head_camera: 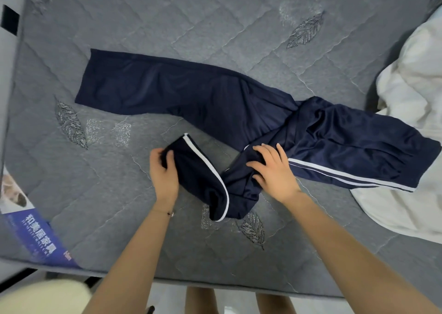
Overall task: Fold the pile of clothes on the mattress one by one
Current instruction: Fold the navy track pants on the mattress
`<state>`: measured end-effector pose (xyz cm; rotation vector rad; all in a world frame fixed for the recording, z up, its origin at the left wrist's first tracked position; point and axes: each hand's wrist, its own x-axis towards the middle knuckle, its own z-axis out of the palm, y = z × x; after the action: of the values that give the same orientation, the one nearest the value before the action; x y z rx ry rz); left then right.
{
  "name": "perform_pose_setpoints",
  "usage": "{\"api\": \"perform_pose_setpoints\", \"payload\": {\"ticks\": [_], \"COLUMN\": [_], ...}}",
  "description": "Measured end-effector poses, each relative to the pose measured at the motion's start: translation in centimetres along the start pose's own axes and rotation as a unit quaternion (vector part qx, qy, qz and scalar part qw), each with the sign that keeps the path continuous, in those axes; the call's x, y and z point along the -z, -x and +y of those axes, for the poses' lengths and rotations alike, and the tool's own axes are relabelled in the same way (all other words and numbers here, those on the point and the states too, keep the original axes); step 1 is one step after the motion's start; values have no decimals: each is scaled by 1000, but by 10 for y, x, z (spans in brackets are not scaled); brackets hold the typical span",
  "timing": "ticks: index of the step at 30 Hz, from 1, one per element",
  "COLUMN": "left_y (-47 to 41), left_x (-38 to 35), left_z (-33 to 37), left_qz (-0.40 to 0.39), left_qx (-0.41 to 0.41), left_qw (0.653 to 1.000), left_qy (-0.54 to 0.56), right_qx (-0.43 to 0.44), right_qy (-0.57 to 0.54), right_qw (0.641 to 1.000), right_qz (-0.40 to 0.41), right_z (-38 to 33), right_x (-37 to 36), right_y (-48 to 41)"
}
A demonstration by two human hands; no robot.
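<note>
I've got my left hand (165,175) pinching a leg cuff of the navy track trousers (167,86). My right hand (272,170) presses flat on them, on the grey mattress (215,14).

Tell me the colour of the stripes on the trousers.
White stripes on navy trousers; head view.
</note>
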<state>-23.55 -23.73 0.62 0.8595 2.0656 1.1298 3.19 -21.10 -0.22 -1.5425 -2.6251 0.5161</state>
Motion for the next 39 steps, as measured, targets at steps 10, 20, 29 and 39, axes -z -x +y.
{"api": "perform_pose_setpoints", "payload": {"ticks": [10, 20, 29, 39], "left_y": [-58, -108, -147, -177], "left_x": [25, 61, 61, 56], "left_z": [3, -4, 24, 51], "left_qz": [20, -20, -356, -193], "left_qx": [0, 2, -363, -179], "left_qw": [1000, 998, 794, 937], "left_qy": [0, -60, -334, -231], "right_qx": [-127, -256, -106, -179], "right_qy": [-190, -298, -344, -257], "right_qw": [973, 917, 933, 950], "right_qz": [5, -67, -20, -14], "right_z": [-68, -141, -164, -157], "right_x": [-2, -8, 12, 3], "right_y": [-62, -130, -170, -172]}}
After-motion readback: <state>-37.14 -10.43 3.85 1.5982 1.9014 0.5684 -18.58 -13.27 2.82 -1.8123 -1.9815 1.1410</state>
